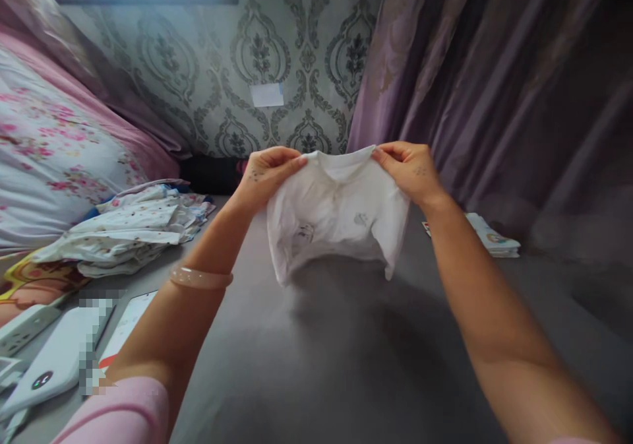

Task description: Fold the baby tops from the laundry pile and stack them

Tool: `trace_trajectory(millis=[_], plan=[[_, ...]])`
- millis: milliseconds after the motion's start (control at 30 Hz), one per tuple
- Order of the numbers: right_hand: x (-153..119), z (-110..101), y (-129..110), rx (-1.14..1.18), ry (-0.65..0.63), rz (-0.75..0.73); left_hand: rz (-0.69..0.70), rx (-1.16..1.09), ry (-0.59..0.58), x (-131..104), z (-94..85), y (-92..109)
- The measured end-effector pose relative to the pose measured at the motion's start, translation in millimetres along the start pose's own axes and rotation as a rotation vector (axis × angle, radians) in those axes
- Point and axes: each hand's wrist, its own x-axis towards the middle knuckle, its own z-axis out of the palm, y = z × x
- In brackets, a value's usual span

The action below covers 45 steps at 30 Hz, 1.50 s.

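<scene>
A small white baby shirt hangs in the air between my two hands, front side toward me, with little grey prints on it. Its left shoulder is pinched between the thumb and fingers of my left hand. My right hand grips the opposite shoulder the same way, so the neckline is stretched between them. Both sleeves droop, and the lower hem hangs loose above the grey sheet. A pale bangle circles my left wrist.
At left lies a heap of folded clothes beside floral bedding. Nearer are a power strip, a white device and a phone. A small folded stack sits at right, below purple curtains.
</scene>
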Motion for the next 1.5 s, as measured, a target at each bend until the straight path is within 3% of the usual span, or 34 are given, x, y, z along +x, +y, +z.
trace_trajectory(millis=[167, 300, 367, 600, 833, 1067, 1200, 1367, 1500], plan=[[-2, 0, -10, 0.034, -0.056, 0.009, -0.013, 0.028, -0.107, -2, -1.2, 8], [-3, 2, -13, -0.013, -0.109, 0.022, 0.006, 0.026, -0.069, -5, 1.2, 11], [-3, 3, -12, -0.043, -0.099, -0.003, -0.012, 0.048, -0.116, -8, 1.6, 12], [-6, -5, -12, -0.369, -0.033, -0.158, 0.038, 0.243, -0.142, -9, -11.4, 7], [-16, -7, -15, -0.608, 0.102, -0.242, 0.196, 0.535, 0.017, -17, -17.8, -12], [-35, -8, -28, -0.644, 0.12, -0.298, 0.201, 0.347, 0.254, -34, -0.8, -10], [-52, -18, -37, -0.619, 0.072, -0.291, 0.197, 0.336, 0.25, -47, -2.1, 6], [-81, -38, -69, -0.529, 0.081, -0.282, 0.252, 0.442, 0.081, -62, -26.8, 51], [-86, -52, -95, -0.377, 0.057, -0.119, 0.251, 0.457, -0.085, -55, -49.0, 87]])
